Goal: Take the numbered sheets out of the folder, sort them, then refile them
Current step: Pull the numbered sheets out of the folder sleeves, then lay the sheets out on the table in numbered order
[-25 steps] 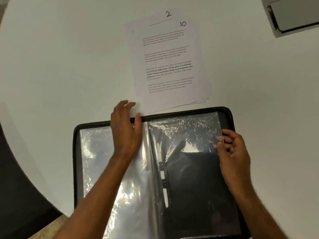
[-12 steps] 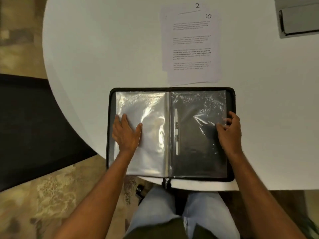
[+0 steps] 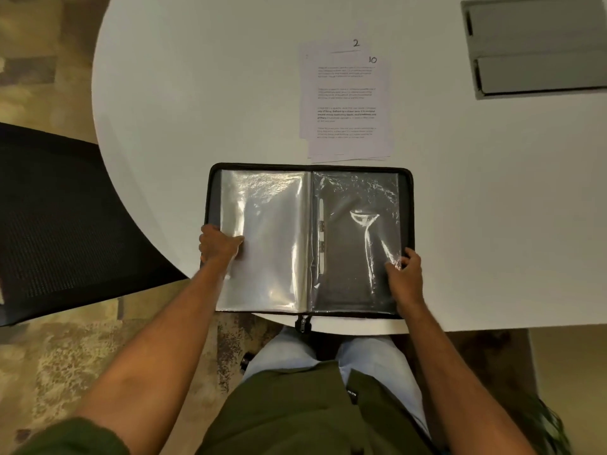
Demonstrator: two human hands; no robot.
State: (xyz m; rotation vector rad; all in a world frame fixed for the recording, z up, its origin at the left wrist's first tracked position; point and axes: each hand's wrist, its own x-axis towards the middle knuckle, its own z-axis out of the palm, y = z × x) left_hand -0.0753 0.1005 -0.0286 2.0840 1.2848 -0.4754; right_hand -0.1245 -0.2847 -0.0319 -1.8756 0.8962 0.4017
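Black zip folder (image 3: 407, 198) lies open flat at the near edge of the white desk (image 3: 197, 93), its bottom edge reaching the rim and the zipper pull (image 3: 303, 324) hanging just over it. Clear plastic sleeves fill both halves: left sleeve stack (image 3: 269, 238) looks pale and glossy, right sleeve (image 3: 354, 241) shows the dark cover through it, wrinkled, with a raised crease near its middle. White binding strip (image 3: 321, 238) runs along the spine between them. Left hand (image 3: 218, 244): grip curled over the folder's left edge, thumb lying on the left sleeve stack, fingers wrapped round the outer edge. Right hand (image 3: 405, 274): grip pinching the lower right edge of the right sleeve, fingertips on the plastic at the folder's right border. Numbered sheets (image 3: 345, 103) sit in a loose stack on the desk just beyond the folder's top edge, near but not touching as far as can be judged; top sheet marked "10", a sheet beneath peeks out above, marked "2". No paper discernible inside the visible sleeves. Surroundings: grey recessed panel (image 3: 538, 47) in the desk at far right, well apart from the stack; black mesh chair (image 3: 65, 218) to the left, beside the desk's curved edge; patterned carpet (image 3: 65, 362) below. Nothing lies between the folder and the sheets.
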